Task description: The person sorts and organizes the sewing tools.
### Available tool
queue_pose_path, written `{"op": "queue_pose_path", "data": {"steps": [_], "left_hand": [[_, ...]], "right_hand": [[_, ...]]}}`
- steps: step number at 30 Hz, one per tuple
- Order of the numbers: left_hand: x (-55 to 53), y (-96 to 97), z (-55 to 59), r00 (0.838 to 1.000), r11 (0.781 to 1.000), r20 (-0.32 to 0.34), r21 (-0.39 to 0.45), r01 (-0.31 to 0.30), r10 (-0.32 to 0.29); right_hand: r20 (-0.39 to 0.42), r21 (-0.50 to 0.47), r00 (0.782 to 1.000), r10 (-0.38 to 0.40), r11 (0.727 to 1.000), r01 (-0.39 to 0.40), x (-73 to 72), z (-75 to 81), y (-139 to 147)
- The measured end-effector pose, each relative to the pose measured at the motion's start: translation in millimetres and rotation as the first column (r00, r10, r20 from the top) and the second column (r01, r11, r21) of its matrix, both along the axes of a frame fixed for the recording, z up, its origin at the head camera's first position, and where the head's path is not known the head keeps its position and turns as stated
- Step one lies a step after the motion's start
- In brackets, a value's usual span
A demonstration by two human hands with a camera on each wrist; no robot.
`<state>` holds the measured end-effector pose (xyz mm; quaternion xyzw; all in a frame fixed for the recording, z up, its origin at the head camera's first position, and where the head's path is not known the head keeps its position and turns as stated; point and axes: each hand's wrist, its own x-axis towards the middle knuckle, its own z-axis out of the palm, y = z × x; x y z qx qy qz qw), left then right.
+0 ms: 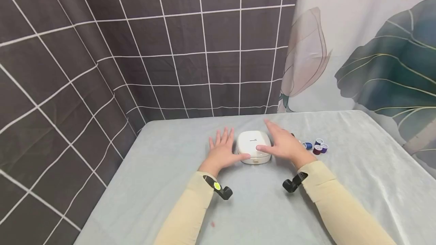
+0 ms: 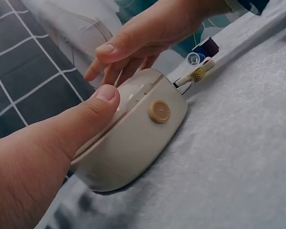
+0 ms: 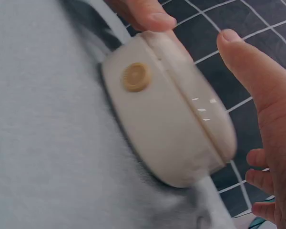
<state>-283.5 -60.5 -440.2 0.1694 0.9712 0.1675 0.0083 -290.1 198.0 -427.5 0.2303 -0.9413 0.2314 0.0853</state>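
A small white rounded box [image 1: 250, 139] with a closed lid sits on the cloth-covered table. On its front is a round tan knob [image 2: 159, 111]. My left hand [image 1: 221, 155] lies along the box's left side with its fingers spread, and its thumb [image 2: 97, 107] reaches over the front left edge of the lid. On the other side, my right hand [image 1: 284, 143] is held with fingers extended, its thumb [image 3: 243, 57] above the lid and apart from it in the right wrist view. Neither hand curls round the box.
Several thread spools [image 1: 317, 149], blue, dark red and purple, stand right of the right hand. A small pale item with a yellow textured part [image 2: 199, 74] lies beside the box. A dark gridded curtain [image 1: 184, 67] hangs behind the grey table cover [image 1: 170, 184].
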Motion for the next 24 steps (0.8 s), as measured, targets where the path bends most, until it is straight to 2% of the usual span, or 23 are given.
{"op": "queue_pose_path", "data": {"steps": [5, 9, 24], "left_hand": [[-0.6, 7.2, -16.2, 1.000, 1.000, 0.005, 0.021, 0.006, -0.007], [-0.5, 9.7, -23.6, 1.000, 1.000, -0.011, 0.020, 0.013, -0.013], [-1.9, 10.5, -31.7, 1.000, 1.000, -0.022, -0.020, 0.006, -0.006]], "right_hand": [[-0.021, -0.039, 0.999, 0.044, 0.998, -0.045, 1.9, -15.0, -7], [-0.009, -0.065, 0.999, 0.045, 0.997, -0.045, 3.2, -22.7, -10], [-0.004, -0.081, 1.000, -0.021, 0.997, 0.021, 4.9, -32.3, -20]]}}
